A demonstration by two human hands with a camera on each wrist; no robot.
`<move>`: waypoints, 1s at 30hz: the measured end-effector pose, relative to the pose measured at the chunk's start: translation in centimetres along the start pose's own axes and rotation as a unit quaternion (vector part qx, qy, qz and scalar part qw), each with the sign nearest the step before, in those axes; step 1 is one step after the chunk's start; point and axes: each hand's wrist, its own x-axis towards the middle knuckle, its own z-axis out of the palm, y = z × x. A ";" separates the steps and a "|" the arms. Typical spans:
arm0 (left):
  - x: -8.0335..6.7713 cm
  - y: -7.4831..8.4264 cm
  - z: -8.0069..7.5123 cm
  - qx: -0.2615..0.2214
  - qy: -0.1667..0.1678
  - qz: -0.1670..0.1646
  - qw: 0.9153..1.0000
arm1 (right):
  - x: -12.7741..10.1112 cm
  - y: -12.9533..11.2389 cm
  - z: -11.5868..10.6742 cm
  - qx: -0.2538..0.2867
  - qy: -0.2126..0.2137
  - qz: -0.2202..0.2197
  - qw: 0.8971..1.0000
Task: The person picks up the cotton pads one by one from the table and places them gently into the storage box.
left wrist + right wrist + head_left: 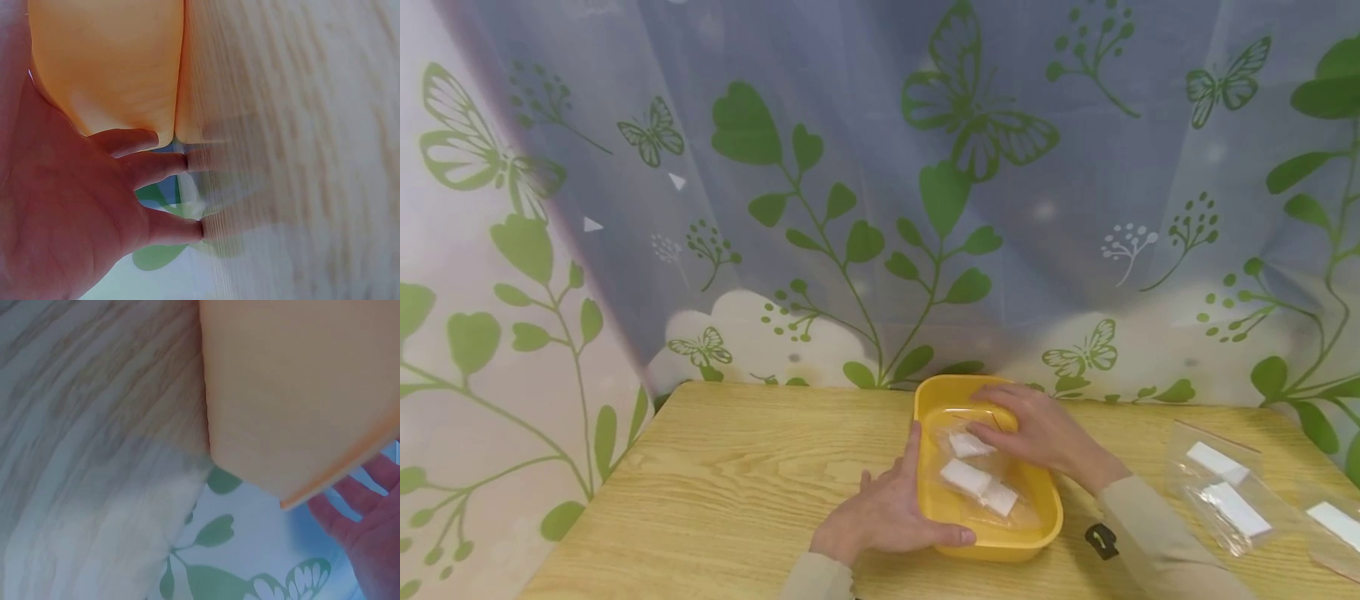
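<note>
A yellow plastic basin (pixel 1049 500) stands on the wooden table. Inside lie clear plastic bags with white rectangular pieces (pixel 966 477) in them. My left hand (pixel 887 510) is spread against the basin's left side, its thumb along the near end. In the left wrist view, the straight fingers of the left hand (pixel 75 200) reach down to the tabletop beside the basin wall (pixel 112 69). My right hand (pixel 1037 425) reaches over the far right rim, fingers loosely extended above the bags. Whether its fingertips touch a bag cannot be seen. The right wrist view shows part of the right hand (pixel 375 537) above the rim.
On the table's right side lie more clear bags with white pieces (pixel 1236 508), another bag (pixel 1333 525) at the right edge. A small black object (pixel 1101 542) lies by the right sleeve. Behind the table (pixel 760 467) hangs a curtain (pixel 850 275) with leaves and butterflies.
</note>
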 end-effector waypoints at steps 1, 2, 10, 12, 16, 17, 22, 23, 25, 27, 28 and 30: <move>0.0 0.0 0.0 -0.001 0.000 0.000 1.000 | -0.2 0.0 -0.2 -0.009 -0.001 0.004 1.000; 0.0 0.1 0.0 0.000 0.000 0.000 1.000 | -0.3 -0.1 -0.4 -0.020 -0.005 0.007 1.000; -0.2 0.2 0.0 0.013 0.004 -0.003 1.000 | -2.0 -0.7 -1.9 -0.128 -0.072 0.063 0.987; -0.2 0.2 0.0 0.012 0.004 -0.002 1.000 | -2.5 -0.9 -2.1 -0.143 -0.075 0.071 0.984; -0.1 0.1 0.1 0.006 0.005 -0.003 1.000 | -3.2 -1.0 -2.6 -0.162 -0.081 0.087 0.980; -0.1 0.1 0.1 0.005 0.006 -0.004 1.000 | -3.4 -1.0 -2.7 -0.165 -0.080 0.087 0.979; -0.1 0.0 0.2 0.003 0.006 -0.006 1.000 | -4.3 -0.7 -3.3 -0.179 -0.076 0.090 0.977; -0.1 0.0 0.1 0.001 0.005 -0.005 1.000 | -4.5 -0.6 -3.4 -0.181 -0.074 0.091 0.976; -0.1 0.0 0.1 -0.003 0.003 -0.005 1.000 | -4.9 -0.4 -3.6 -0.187 -0.072 0.093 0.975; -0.1 0.0 0.1 -0.005 0.002 -0.004 1.000 | -5.4 -0.2 -3.8 -0.196 -0.074 0.097 0.973; -0.1 0.0 0.0 -0.007 0.001 -0.003 1.000 | -5.6 -0.1 -4.0 -0.196 -0.077 0.102 0.972; -0.1 0.0 0.1 -0.010 0.001 -0.002 1.000 | -6.0 0.1 -4.3 -0.195 -0.084 0.115 0.970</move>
